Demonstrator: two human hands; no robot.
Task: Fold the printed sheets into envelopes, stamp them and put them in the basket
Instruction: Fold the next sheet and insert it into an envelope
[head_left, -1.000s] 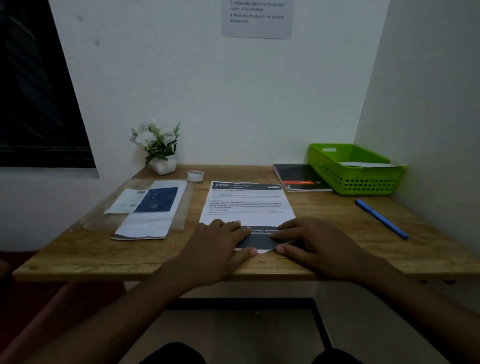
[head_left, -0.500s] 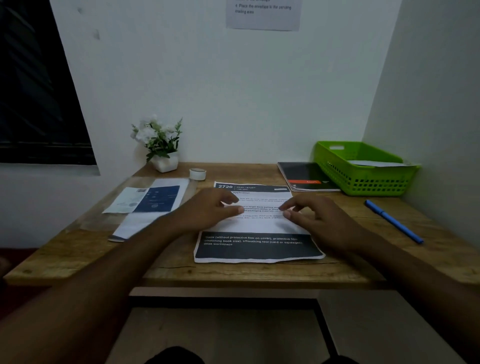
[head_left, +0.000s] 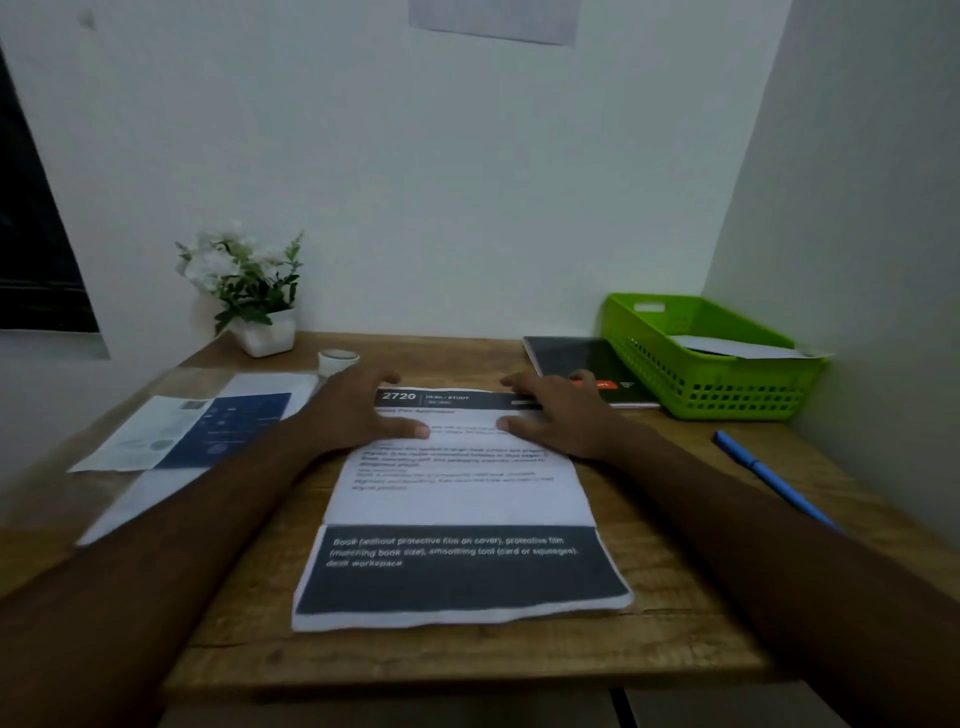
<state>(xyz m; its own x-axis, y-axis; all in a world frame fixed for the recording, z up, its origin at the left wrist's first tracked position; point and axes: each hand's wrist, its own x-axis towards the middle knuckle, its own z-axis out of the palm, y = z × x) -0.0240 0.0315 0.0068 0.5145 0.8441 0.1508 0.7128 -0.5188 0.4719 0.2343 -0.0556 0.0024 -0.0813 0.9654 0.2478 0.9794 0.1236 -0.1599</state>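
A printed sheet (head_left: 457, 504) lies flat on the wooden desk (head_left: 675, 597), unfolded, with a dark band at its near end and a crease above that band. My left hand (head_left: 358, 410) rests on the sheet's far left corner, fingers spread. At the far right corner my right hand (head_left: 556, 415) lies the same way, fingers straight. The green basket (head_left: 701, 384) stands at the back right with a white folded paper (head_left: 737, 347) inside.
A stack of sheets with a blue-printed one (head_left: 197, 431) on top lies at the left. A small tape roll (head_left: 337, 359) and a potted plant (head_left: 249, 291) stand at the back. A dark notebook (head_left: 582, 364) lies beside the basket, a blue pen (head_left: 769, 475) at right.
The folded near flap has been opened out flat. Both hands have slid from the sheet's near edge up to its far corners.
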